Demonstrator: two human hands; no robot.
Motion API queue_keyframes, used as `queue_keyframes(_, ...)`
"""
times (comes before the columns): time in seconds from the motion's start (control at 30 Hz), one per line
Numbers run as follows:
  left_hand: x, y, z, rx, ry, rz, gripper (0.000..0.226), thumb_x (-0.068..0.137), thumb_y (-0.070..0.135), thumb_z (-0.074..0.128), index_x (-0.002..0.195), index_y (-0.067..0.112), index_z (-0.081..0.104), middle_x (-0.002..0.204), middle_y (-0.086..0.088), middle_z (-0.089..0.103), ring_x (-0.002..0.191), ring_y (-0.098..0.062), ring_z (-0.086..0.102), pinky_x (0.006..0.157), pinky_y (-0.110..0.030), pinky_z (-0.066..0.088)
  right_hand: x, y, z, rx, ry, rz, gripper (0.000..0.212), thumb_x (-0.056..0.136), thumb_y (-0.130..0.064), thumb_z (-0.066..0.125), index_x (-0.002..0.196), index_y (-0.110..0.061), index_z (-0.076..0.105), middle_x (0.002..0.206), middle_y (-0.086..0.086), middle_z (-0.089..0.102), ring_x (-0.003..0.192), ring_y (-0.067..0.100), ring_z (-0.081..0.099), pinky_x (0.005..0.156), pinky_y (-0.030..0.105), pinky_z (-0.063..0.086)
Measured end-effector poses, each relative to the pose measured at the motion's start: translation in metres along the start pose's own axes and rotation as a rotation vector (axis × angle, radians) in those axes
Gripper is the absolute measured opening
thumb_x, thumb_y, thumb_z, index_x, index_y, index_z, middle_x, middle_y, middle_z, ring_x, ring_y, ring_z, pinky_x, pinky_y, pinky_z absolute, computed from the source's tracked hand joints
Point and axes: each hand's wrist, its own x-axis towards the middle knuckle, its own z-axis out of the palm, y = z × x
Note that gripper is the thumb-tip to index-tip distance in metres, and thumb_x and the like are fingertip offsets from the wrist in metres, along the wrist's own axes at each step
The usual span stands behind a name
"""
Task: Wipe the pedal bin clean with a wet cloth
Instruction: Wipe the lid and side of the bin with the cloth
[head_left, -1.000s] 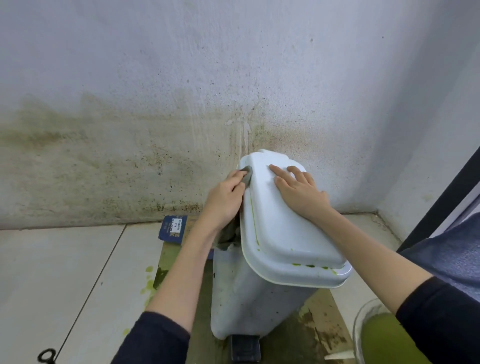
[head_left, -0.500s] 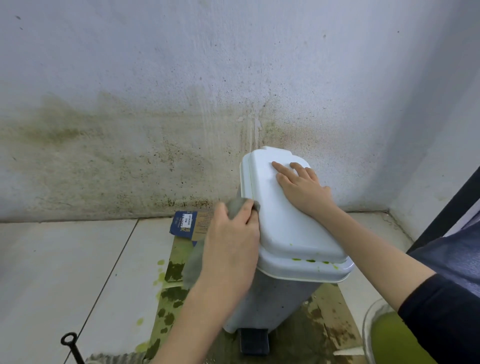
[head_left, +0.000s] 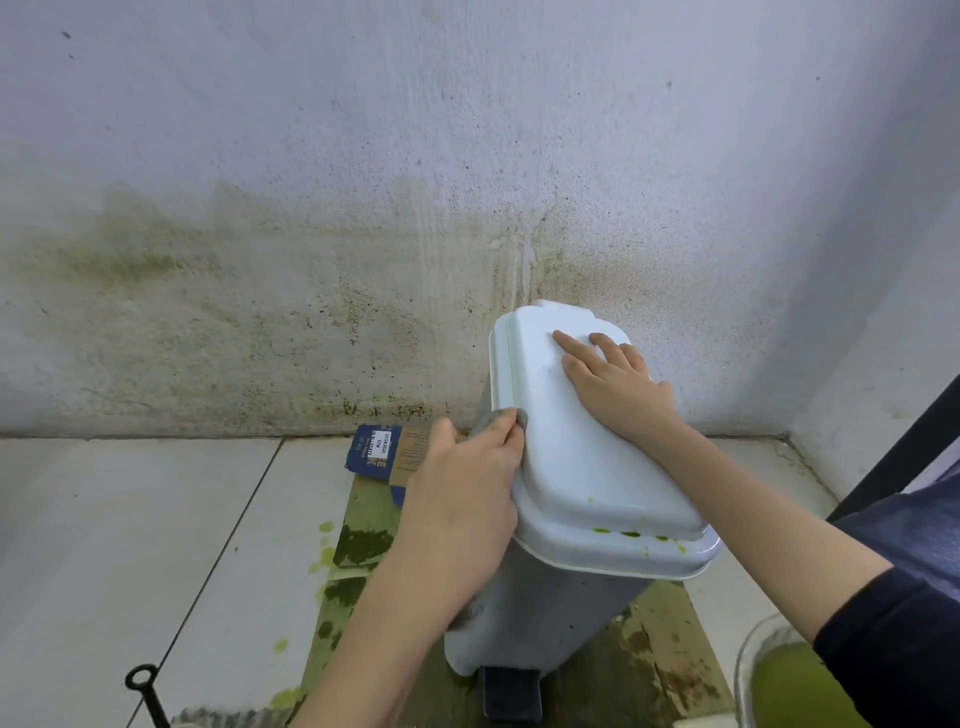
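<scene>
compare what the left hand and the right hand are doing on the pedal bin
The left hand grips a grey cloth against the left edge of the bin lid; the right hand holds nothing. The left hand's fingers curl round the cloth, while the right hand lies flat with straight fingers on top of the lid. Both touch the lid of the pedal bin, and both arms wear dark sleeves.

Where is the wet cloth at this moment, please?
In the head view, the grey cloth is near the middle, gripped by the left hand against the left edge of the bin lid, opposite the right hand resting on top.
</scene>
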Motion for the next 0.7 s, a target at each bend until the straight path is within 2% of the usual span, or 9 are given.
queue_keyframes(0.1, 0.051, -0.016, 0.008, 0.005, -0.008, -0.012, 0.051, 0.095, 0.004, 0.026, 0.144, 0.014, 0.033, 0.154, 0.005, 0.029, 0.110, -0.026, 0.046, 0.098, -0.031, 0.028, 0.001, -0.003, 0.001, -0.020, 0.001, -0.010, 0.043, 0.097, -0.044, 0.018, 0.138, -0.058, 0.016, 0.154, -0.015, 0.012, 0.143, 0.013, 0.004, 0.107, 0.061, 0.010)
queue_keyframes(0.2, 0.118, -0.037, 0.020, -0.082, -0.077, -0.064, 0.051, 0.090, -0.002, 0.033, 0.139, 0.007, 0.043, 0.152, -0.003, 0.035, 0.124, -0.027, 0.046, 0.102, -0.033, 0.022, 0.005, -0.003, 0.002, -0.020, 0.002, -0.011, 0.044, 0.097, -0.044, 0.018, 0.138, -0.058, 0.017, 0.154, -0.015, 0.012, 0.143, 0.014, 0.004, 0.106, 0.061, 0.010)
queue_keyframes(0.27, 0.150, -0.047, 0.029, -0.265, -0.077, -0.109, 0.051, 0.093, -0.001, 0.033, 0.143, 0.008, 0.038, 0.155, -0.004, 0.029, 0.134, -0.027, 0.038, 0.108, -0.030, 0.020, 0.007, -0.003, 0.003, -0.018, 0.001, -0.009, 0.043, 0.097, -0.044, 0.018, 0.138, -0.059, 0.017, 0.153, -0.016, 0.012, 0.143, 0.014, 0.004, 0.106, 0.061, 0.011)
queue_keyframes(0.37, 0.165, -0.053, 0.043, -0.653, -0.003, -0.219, 0.052, 0.095, -0.002, 0.029, 0.144, 0.013, 0.037, 0.153, -0.002, 0.034, 0.139, -0.022, 0.032, 0.109, -0.024, 0.022, 0.008, -0.001, 0.005, -0.021, 0.002, -0.007, 0.044, 0.097, -0.044, 0.018, 0.138, -0.059, 0.016, 0.153, -0.017, 0.012, 0.143, 0.012, 0.004, 0.106, 0.060, 0.012)
queue_keyframes(0.47, 0.149, -0.052, 0.051, -0.853, 0.061, -0.273, 0.048, 0.099, 0.004, 0.028, 0.144, 0.017, 0.038, 0.152, 0.000, 0.035, 0.141, -0.017, 0.030, 0.112, -0.024, 0.021, 0.008, -0.001, 0.006, -0.019, 0.002, -0.005, 0.045, 0.096, -0.044, 0.018, 0.139, -0.058, 0.015, 0.153, -0.017, 0.011, 0.143, 0.012, 0.002, 0.106, 0.060, 0.011)
queue_keyframes(0.57, 0.108, -0.049, 0.042, -0.850, 0.071, -0.288, 0.044, 0.102, 0.010, 0.030, 0.144, 0.020, 0.039, 0.151, 0.003, 0.036, 0.140, -0.016, 0.031, 0.116, -0.030, 0.024, 0.007, -0.008, 0.009, -0.027, -0.003, -0.010, 0.046, 0.096, -0.043, 0.018, 0.139, -0.057, 0.014, 0.154, -0.016, 0.009, 0.145, 0.014, 0.000, 0.107, 0.061, 0.009)
queue_keyframes(0.7, 0.020, -0.032, 0.020, -0.591, 0.104, -0.201, 0.050, 0.098, 0.004, 0.034, 0.145, 0.022, 0.037, 0.149, 0.003, 0.040, 0.133, -0.022, 0.041, 0.110, -0.032, 0.031, 0.005, -0.020, 0.015, -0.054, -0.020, -0.022, 0.046, 0.098, -0.043, 0.016, 0.141, -0.055, 0.011, 0.157, -0.014, 0.004, 0.145, 0.017, -0.003, 0.107, 0.062, 0.007)
